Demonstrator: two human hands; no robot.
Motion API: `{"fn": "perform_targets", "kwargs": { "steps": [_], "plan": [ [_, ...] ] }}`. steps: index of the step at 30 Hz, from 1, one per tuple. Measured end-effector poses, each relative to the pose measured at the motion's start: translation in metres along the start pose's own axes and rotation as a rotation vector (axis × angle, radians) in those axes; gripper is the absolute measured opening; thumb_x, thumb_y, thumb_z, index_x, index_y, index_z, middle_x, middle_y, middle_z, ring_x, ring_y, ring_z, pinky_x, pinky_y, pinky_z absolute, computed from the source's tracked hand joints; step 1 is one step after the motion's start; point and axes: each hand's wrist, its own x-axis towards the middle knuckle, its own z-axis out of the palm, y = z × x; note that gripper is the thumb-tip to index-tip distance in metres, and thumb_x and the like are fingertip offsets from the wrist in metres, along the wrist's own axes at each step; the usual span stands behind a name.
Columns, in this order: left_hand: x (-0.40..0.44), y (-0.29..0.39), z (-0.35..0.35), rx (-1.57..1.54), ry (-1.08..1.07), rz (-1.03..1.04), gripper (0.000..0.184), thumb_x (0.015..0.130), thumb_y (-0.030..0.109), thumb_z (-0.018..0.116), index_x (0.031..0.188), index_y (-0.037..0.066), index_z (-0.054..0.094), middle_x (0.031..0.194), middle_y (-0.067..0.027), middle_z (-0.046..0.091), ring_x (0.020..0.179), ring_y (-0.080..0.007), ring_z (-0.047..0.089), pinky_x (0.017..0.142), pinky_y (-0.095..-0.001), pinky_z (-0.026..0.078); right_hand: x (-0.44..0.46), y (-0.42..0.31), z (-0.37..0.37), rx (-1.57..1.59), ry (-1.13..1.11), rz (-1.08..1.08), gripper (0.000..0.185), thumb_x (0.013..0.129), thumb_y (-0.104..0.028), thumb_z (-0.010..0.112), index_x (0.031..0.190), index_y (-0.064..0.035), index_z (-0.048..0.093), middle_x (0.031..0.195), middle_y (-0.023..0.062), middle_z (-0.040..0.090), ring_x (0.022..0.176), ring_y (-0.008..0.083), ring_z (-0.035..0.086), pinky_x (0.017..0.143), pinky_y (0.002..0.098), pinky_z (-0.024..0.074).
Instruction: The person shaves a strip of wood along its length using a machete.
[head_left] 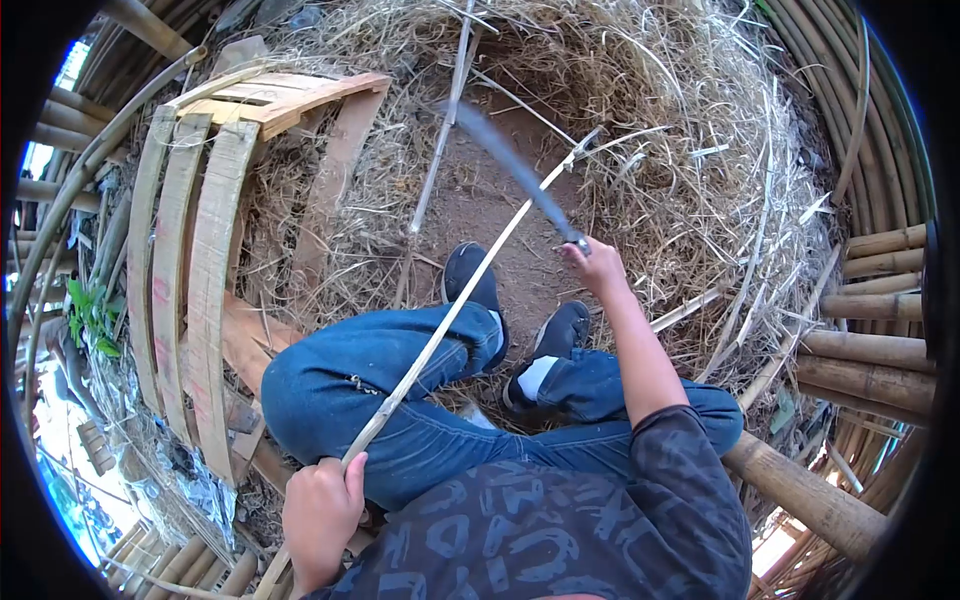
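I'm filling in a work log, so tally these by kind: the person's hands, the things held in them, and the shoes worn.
Hands: 2 (left hand, right hand)
Long blade: 1
Pale strip: 1
Dark shoes: 2 (left shoe, right shoe)
Total: 6

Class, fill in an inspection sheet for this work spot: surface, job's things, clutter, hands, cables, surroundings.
Surface: bare dirt between the feet, with straw around it.
Job's things: a long pale strip and a knife; the blade is blurred and crosses the strip in view, contact unclear.
Clutter: loose straw; a slatted wooden crate on the left.
Hands: left hand grips the strip's near part; right hand grips the knife handle.
Cables: nothing seen.
Surroundings: bamboo poles on both sides; green leaves at left.
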Motion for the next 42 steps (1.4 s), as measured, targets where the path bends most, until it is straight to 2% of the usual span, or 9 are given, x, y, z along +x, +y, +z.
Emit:
{"fn": "perform_targets", "kwargs": {
  "steps": [6, 9, 13, 16, 22, 25, 28, 40, 42],
  "plan": [
    [0.008, -0.002, -0.007, -0.092, -0.044, 0.011, 0.045, 0.090, 0.032, 0.064, 0.059, -0.001, 0.060, 0.059, -0.0247, 0.058, 0.056, -0.0435, 0.059, 0.053, -0.0494, 0.047, 0.002, -0.039, 0.009, 0.453, -0.001, 0.505, 0.057, 0.093, -0.053, 0.054, 0.077, 0.0007, 0.060, 0.063, 0.0186, 0.060, 0.063, 0.0380, 0.061, 0.059, 0.0432, 0.0456],
    [0.008, 0.003, -0.009, -0.080, -0.033, -0.023, 0.046, 0.090, 0.032, 0.064, 0.059, -0.001, 0.059, 0.059, -0.0247, 0.057, 0.056, -0.0440, 0.058, 0.052, -0.0497, 0.046, -0.009, -0.026, 0.024, 0.331, 0.033, 0.156, 0.056, 0.093, -0.052, 0.055, 0.081, 0.0026, 0.059, 0.062, 0.0184, 0.055, 0.067, 0.0304, 0.064, 0.062, 0.0424, 0.0455],
    [0.005, 0.003, -0.009, -0.075, 0.022, -0.033, 0.046, 0.090, 0.032, 0.064, 0.058, -0.001, 0.059, 0.058, -0.0248, 0.057, 0.056, -0.0443, 0.058, 0.052, -0.0499, 0.046, -0.014, -0.011, 0.030, 0.454, 0.004, 0.480, 0.062, 0.092, -0.059, 0.054, 0.078, 0.0004, 0.062, 0.053, 0.0095, 0.054, 0.047, 0.0203, 0.059, 0.047, 0.0346, 0.0448],
    [0.007, -0.002, -0.006, -0.061, -0.224, -0.105, 0.040, 0.091, 0.032, 0.059, 0.070, -0.001, 0.059, 0.075, -0.0239, 0.058, 0.075, -0.0431, 0.056, 0.065, -0.0500, 0.044, -0.010, -0.044, 0.029, 0.528, 0.182, 0.331, 0.063, 0.092, -0.062, 0.052, 0.077, -0.0014, 0.063, 0.051, 0.0048, 0.053, 0.040, 0.0149, 0.055, 0.040, 0.0299, 0.0425],
    [0.005, 0.006, -0.018, -0.131, -0.223, -0.166, 0.039, 0.091, 0.029, 0.060, 0.066, -0.001, 0.057, 0.075, -0.0233, 0.057, 0.073, -0.0430, 0.055, 0.063, -0.0509, 0.042, -0.021, 0.006, 0.038, 0.240, 0.127, 0.276, 0.062, 0.092, -0.059, 0.052, 0.083, 0.0013, 0.060, 0.064, 0.0202, 0.058, 0.071, 0.0405, 0.063, 0.062, 0.0467, 0.0451],
    [0.007, 0.004, -0.014, -0.126, -0.203, -0.160, 0.040, 0.091, 0.032, 0.060, 0.068, -0.001, 0.059, 0.075, -0.0231, 0.057, 0.074, -0.0427, 0.055, 0.064, -0.0503, 0.042, -0.017, -0.033, 0.014, 0.497, 0.127, 0.505, 0.061, 0.092, -0.060, 0.052, 0.078, -0.0006, 0.060, 0.059, 0.0138, 0.057, 0.059, 0.0276, 0.062, 0.056, 0.0406, 0.0435],
    [0.002, -0.001, -0.005, -0.070, -0.039, -0.004, 0.045, 0.090, 0.032, 0.064, 0.060, -0.002, 0.060, 0.060, -0.0255, 0.058, 0.058, -0.0445, 0.059, 0.052, -0.0507, 0.046, -0.026, -0.010, 0.026, 0.434, 0.214, 0.290, 0.060, 0.094, -0.058, 0.052, 0.076, -0.0015, 0.060, 0.059, 0.0121, 0.056, 0.059, 0.0228, 0.062, 0.056, 0.0400, 0.0435],
    [0.002, -0.013, 0.003, -0.208, -0.070, 0.010, 0.047, 0.090, 0.033, 0.063, 0.061, -0.004, 0.061, 0.061, -0.0270, 0.057, 0.059, -0.0455, 0.059, 0.055, -0.0519, 0.046, -0.041, -0.014, 0.033, 0.636, 0.023, 0.563, 0.056, 0.095, -0.055, 0.053, 0.072, -0.0040, 0.055, 0.048, 0.0038, 0.052, 0.040, 0.0145, 0.055, 0.039, 0.0300, 0.0412],
    [0.004, -0.012, 0.000, -0.239, -0.108, -0.012, 0.048, 0.090, 0.033, 0.063, 0.060, -0.005, 0.060, 0.061, -0.0277, 0.057, 0.060, -0.0455, 0.059, 0.055, -0.0519, 0.046, -0.043, -0.021, 0.030, 0.571, 0.156, 0.383, 0.055, 0.095, -0.054, 0.052, 0.071, -0.0045, 0.054, 0.049, 0.0047, 0.052, 0.039, 0.0149, 0.055, 0.037, 0.0294, 0.0410]
  ]
}}
